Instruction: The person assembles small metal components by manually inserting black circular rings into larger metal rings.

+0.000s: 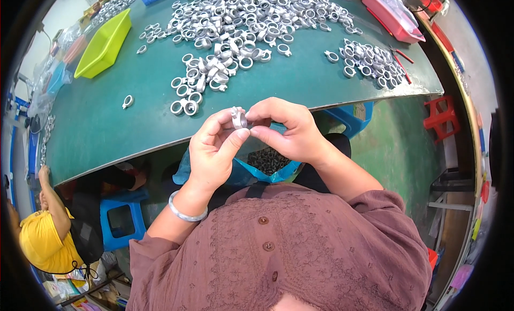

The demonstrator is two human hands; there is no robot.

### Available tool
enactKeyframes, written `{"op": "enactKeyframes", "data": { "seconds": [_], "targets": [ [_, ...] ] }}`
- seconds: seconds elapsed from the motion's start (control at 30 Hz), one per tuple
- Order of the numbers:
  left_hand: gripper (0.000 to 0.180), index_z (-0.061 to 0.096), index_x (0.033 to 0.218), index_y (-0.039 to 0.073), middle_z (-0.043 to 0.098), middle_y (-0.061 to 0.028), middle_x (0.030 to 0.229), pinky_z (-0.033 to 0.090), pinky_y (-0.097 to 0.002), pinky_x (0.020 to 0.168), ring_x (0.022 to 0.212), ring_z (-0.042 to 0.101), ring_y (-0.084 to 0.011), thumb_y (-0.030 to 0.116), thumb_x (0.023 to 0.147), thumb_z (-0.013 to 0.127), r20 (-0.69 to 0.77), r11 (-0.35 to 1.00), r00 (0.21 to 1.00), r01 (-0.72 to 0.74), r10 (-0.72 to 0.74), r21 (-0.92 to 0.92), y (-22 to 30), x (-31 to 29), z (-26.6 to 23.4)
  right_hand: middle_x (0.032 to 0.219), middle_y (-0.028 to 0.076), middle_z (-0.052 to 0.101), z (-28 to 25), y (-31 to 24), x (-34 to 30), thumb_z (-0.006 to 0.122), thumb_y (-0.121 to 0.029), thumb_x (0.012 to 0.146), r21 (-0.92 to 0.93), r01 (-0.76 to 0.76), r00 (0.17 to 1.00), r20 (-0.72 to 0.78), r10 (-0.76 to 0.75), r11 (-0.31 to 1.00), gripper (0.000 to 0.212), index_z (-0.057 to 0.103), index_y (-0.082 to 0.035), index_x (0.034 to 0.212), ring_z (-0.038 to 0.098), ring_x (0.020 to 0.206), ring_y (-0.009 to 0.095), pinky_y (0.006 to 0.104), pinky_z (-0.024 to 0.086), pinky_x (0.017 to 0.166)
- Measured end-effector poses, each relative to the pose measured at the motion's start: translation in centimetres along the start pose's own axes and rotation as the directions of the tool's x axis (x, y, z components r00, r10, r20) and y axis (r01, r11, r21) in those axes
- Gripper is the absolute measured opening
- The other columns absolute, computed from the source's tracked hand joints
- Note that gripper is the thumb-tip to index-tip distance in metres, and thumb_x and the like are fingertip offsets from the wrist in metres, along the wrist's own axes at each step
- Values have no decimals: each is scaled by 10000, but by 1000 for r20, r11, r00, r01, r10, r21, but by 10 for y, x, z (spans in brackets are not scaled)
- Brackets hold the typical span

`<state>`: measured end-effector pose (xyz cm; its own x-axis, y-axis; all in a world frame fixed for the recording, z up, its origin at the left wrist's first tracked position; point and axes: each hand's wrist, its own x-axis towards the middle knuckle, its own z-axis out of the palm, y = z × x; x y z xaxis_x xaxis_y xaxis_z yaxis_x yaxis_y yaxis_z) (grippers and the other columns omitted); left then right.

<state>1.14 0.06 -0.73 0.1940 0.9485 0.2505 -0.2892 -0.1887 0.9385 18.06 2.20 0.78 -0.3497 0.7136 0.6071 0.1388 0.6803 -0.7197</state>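
A lime-green rectangular plastic tray (104, 45) rests at the left of the dark-green table (134, 126). Over the table's near edge, the left hand (211, 149) pinches a silver-grey metal ring clamp (234, 117); the right hand (286, 128) grasps its right side. Farther right, red-handled pliers (403, 55) lie there.
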Motion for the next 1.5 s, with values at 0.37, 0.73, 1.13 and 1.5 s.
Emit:
{"op": "enactKeyframes", "data": {
  "seconds": [0.37,0.73,1.13,1.5],
  "targets": [
    [346,483,1102,-11,583,-90,1003,471,-271,819,930,579,-159,-86,777,576,31,997,999,-23,21,78,-1,-4,1,783,50,570,1,-4,-3,647,22,726,157,-95,995,16,94,983,221,585,-5,937,553,683,97,222,452,603],
    [369,494,1079,0,553,-35,907,447,-216,745,830,529,-97,-54,746,644,39,957,992,-122,116,262,-8,-4,-4,766,50,567,-1,-6,-5,650,16,724,132,-119,993,29,116,984,203,584,1,916,553,682,99,230,459,611],
    [394,482,1086,5,567,-34,907,444,-205,730,821,529,-83,-57,733,648,16,979,999,-32,29,200,-4,-5,-1,839,13,613,2,-2,-12,591,-45,825,535,-444,884,132,448,719,150,587,2,967,552,751,52,201,456,676],
    [367,468,1110,-9,592,-86,920,504,-246,673,775,589,-129,-9,776,621,37,977,979,201,-199,-73,6,-4,0,851,42,618,-4,-4,-11,597,20,790,387,-342,936,66,345,856,134,601,8,923,581,778,88,215,467,693]
  ]
}}
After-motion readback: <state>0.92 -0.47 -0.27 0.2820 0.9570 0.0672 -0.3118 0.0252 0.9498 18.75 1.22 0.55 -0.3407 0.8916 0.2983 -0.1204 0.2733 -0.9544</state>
